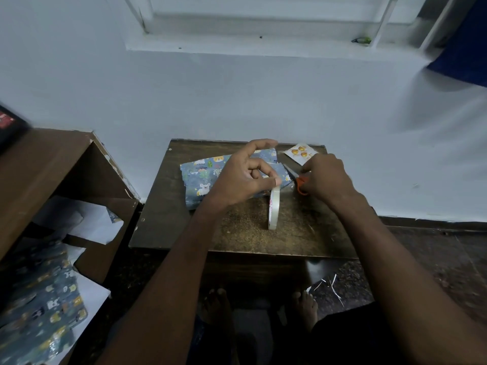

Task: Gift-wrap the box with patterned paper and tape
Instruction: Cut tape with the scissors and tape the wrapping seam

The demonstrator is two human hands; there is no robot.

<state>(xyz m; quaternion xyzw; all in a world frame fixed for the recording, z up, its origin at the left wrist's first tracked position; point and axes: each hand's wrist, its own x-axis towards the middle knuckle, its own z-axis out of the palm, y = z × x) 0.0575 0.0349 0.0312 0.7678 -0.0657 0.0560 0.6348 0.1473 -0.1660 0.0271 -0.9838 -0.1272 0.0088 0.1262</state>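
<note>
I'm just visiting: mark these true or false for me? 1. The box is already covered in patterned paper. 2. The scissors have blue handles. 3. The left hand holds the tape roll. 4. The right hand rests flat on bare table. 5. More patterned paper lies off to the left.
1. True: the box shows animal-print paper.
2. False: the scissors have orange handles.
3. True: the left hand pinches the tape roll.
4. False: the right hand grips the scissors.
5. True: spare paper lies there.
</note>
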